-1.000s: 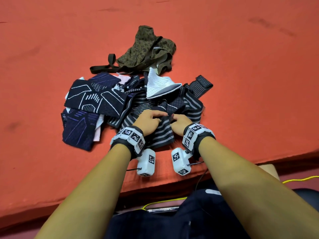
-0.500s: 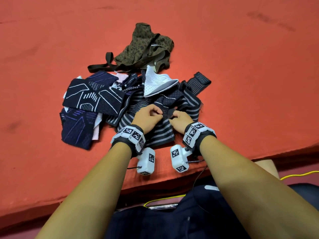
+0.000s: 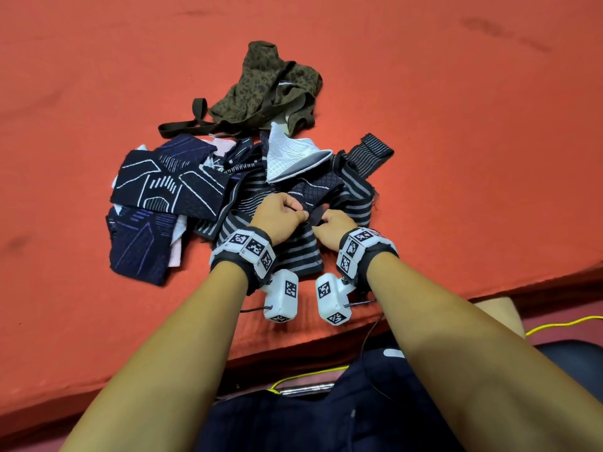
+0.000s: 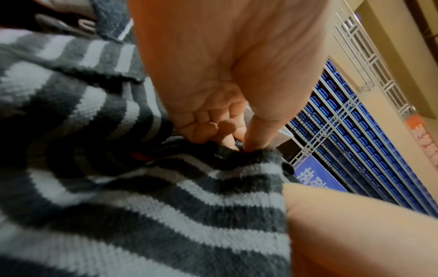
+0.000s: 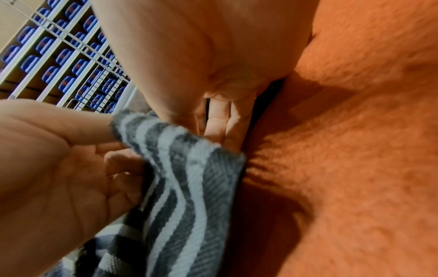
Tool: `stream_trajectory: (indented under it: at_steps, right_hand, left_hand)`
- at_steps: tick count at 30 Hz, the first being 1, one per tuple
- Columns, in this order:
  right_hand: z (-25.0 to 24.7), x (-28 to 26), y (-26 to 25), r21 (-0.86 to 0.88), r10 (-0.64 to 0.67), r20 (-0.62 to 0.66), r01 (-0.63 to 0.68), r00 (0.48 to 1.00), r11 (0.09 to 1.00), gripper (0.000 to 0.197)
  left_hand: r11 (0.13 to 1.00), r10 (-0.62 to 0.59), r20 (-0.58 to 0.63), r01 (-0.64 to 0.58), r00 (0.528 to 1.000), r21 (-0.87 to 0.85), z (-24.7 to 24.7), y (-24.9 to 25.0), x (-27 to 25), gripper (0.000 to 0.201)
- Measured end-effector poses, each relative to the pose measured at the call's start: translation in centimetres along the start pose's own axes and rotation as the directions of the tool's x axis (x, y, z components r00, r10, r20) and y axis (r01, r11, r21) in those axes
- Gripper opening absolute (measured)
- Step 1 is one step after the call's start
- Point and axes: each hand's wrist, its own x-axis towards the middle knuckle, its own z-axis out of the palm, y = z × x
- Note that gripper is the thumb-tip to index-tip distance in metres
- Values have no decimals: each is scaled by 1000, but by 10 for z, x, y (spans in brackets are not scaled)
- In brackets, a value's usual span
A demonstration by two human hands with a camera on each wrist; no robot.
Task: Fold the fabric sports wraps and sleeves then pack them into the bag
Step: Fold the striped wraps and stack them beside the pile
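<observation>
Both grips (image 3: pixel 283 213) (image 3: pixel 332 225) on striped wrap (image 3: pixel 301 252)

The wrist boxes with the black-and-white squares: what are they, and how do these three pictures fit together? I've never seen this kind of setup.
No machine here: a person works with bare hands. The white boxes under each wrist carry cameras, and the printed squares are markers. The wide picture comes from a camera on the person's head, looking down at both arms. The other two look along each hand from the wrist, so fingers fill the frame.

On the orange cloth surface lies a heap of fabric sports wraps and sleeves: dark navy sleeves with pale line patterns, a white mesh piece, and an olive leopard-print bag with a dark strap, farther away.

The left hand and right hand both pinch the edge of a grey striped wrap, close together. The left wrist view shows thumb and fingers closed on it.
</observation>
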Motion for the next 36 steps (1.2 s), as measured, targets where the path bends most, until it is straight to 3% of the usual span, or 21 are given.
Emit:
stream_trajectory:
  at_steps: [4, 8, 12, 17, 20, 25, 31, 36]
  right_hand:
    - [0, 1, 1, -28, -17, 9, 17, 1000, 999, 13]
    - [1, 2, -2, -83, 30, 0, -30, 1000, 996, 33]
    - [-6, 1, -3, -26, 25, 61, -24, 998, 999, 12]
    - [-2, 4, 2, -6, -8, 62, 9, 998, 1000, 13]
    - [-1, 4, 3, -57, -21, 44, 23, 999, 998, 23]
    - [-5, -2, 4, -68, -44, 79, 49, 996, 996, 18]
    - [-4, -1, -2, -129, 6, 22, -3, 1000, 992, 39]
    - [-2, -1, -6, -157, 30, 33, -24, 999, 987, 41]
  left_hand:
    - [996, 24, -10, -25, 1000, -80, -3, 1, -2, 16]
    - [983, 92, 21, -87, 996, -163, -4, -1, -10, 16]
    - [975, 151, 46, -141, 988, -174, -6, -7, -14, 25]
    - [996, 81, -44, -83, 996, -29, 2, -9, -4, 10]
    - [998, 61, -100, -60, 993, 14, 6, -9, -1, 14]
    - [998, 32, -115, -25, 993, 57, 7, -6, 3, 14]
    - [999, 15, -49, -17, 999, -33, 4, 1, 3, 13]
    - [991, 4, -35, -9, 999, -136, 3, 7, 1, 12]
